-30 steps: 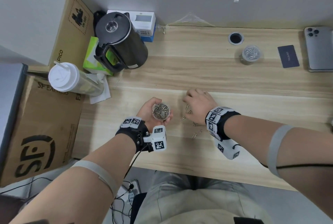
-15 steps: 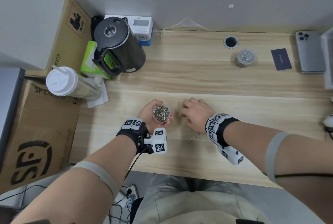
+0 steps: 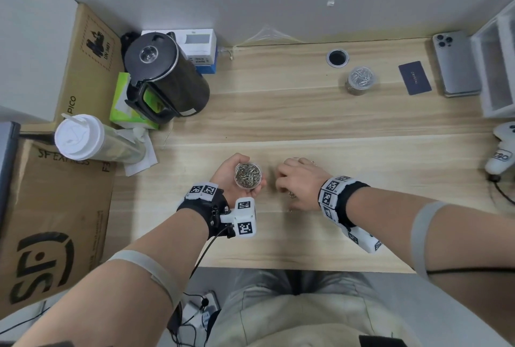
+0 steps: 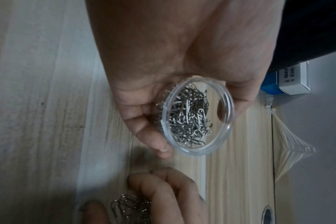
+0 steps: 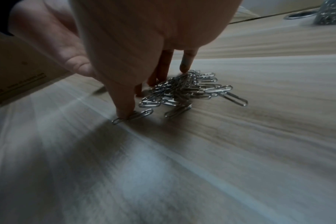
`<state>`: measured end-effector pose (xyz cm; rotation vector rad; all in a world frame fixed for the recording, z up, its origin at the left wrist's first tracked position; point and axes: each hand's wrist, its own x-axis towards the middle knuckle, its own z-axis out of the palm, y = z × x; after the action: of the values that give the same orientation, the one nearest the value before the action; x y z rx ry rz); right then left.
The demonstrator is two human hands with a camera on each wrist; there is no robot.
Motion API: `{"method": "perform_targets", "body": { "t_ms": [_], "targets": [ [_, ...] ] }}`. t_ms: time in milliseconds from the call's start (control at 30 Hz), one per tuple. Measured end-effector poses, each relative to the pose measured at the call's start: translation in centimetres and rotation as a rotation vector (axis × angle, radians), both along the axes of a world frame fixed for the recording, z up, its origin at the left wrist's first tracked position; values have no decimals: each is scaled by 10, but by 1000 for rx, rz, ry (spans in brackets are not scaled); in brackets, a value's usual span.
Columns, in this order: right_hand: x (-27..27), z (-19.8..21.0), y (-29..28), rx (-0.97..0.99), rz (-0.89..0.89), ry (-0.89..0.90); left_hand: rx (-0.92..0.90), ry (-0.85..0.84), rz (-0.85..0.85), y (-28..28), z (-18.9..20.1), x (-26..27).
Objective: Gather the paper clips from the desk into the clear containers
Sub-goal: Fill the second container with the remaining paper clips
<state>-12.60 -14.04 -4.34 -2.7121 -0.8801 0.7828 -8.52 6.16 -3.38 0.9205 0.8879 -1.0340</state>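
Clips [image 5: 184,91] are heaped on the desk [image 3: 306,123] under the spread fingertips [image 5: 125,112] of the right hand [image 3: 299,185]; left of it, a clear container [image 3: 248,175] of clips is gripped by the left hand [image 3: 231,179], fingers curled round it.

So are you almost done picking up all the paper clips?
Partly. One clear container at the back of the desk already holds clips. The left hand holds a second container, well filled. The right hand is raking together a pile of clips on the desk; its fingers touch them. That pile is what's left.
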Motion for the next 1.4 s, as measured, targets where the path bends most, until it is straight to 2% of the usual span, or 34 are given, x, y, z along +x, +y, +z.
{"method": "perform_targets", "body": {
  "t_ms": [200,367,500,567,667,833,967,1133,1200,1300,1400],
  "targets": [
    [6,1,-17,45,-55,22,38,8,-2,3,-3,-4],
    [6,6,-42,73,-255,-36,31,-8,-19,2,-3,-7],
    [-1,5,-55,-48,-401,-20,-97,-46,-201,0,0,-11],
    [-6,2,-58,-56,-455,-6,-101,-19,-293,-4,0,-13],
    [-12,-5,-65,8,-491,54,-76,61,-360,-10,-3,-17],
    [-20,-20,-67,268,-672,154,-34,169,-386,-24,-9,-26],
    [-24,-20,-59,429,-777,191,-57,162,-362,-41,-8,-33],
    [-21,-9,-73,504,-898,154,-63,115,-412,-47,-3,-32],
    [-18,-7,-88,472,-956,111,-68,110,-457,-45,-3,-31],
    [-16,-12,-102,362,-1008,169,-91,113,-498,-46,-4,-33],
    [-17,-14,-95,416,-990,222,-119,106,-521,-54,-7,-38]
  ]
}}
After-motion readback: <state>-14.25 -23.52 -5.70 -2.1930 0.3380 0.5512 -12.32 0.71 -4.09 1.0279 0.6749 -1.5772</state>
